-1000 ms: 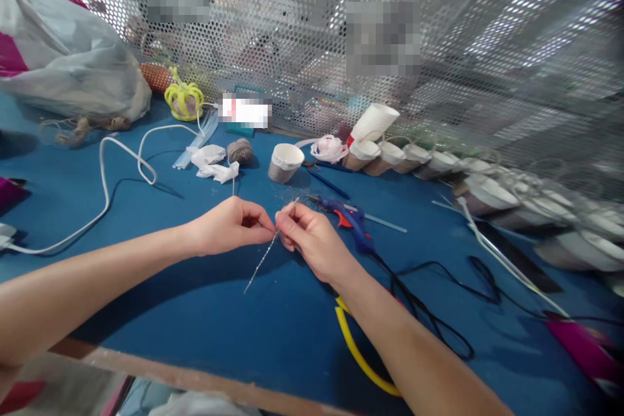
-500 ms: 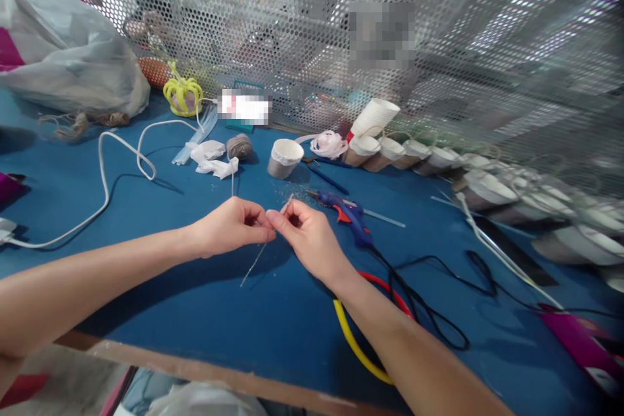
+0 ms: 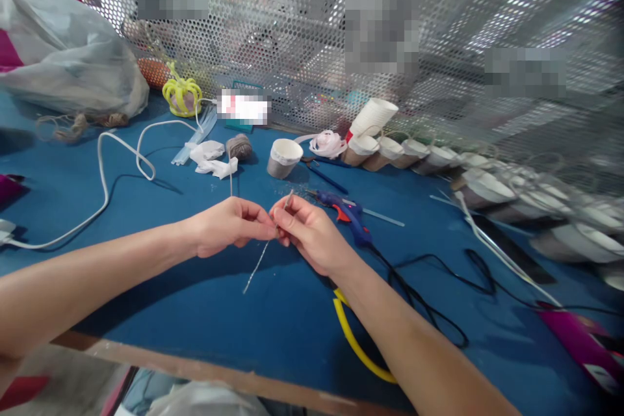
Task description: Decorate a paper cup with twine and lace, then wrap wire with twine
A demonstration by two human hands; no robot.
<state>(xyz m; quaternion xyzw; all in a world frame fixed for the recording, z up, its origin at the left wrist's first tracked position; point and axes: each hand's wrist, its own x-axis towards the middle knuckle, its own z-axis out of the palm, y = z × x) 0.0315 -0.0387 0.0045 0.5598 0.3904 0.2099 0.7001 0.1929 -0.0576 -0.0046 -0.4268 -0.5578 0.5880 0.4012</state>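
Close together above the blue table, my two hands meet with their fingers pinched. My right hand [image 3: 308, 233] grips a thin silvery wire-like strand [image 3: 254, 270], whose upper end pokes out above the fingers while the lower part slants down to the left. At the same spot my left hand [image 3: 234, 226] pinches grey yarn [image 3: 231, 177], which runs back to a yarn ball [image 3: 240, 148]. The fingertips hide where yarn and strand meet. A paper cup [image 3: 285, 157] with a grey-wrapped side stands just beyond my hands. Right of it lies a blue glue gun [image 3: 348, 213].
Rows of wrapped cups [image 3: 487, 185] line the right side. Pliers [image 3: 327, 177] and a pink ribbon roll [image 3: 329, 143] lie behind the glue gun. A white cable [image 3: 104, 175] crosses the left. Yellow handles [image 3: 358, 344] show by my right forearm. Perforated metal mesh [image 3: 292, 26] bounds the back.
My left fingertips have shifted slightly right against the right ones, and my right fingers have changed their grip. The strand's lower end has moved a little right and down. Cup and tools stay put.
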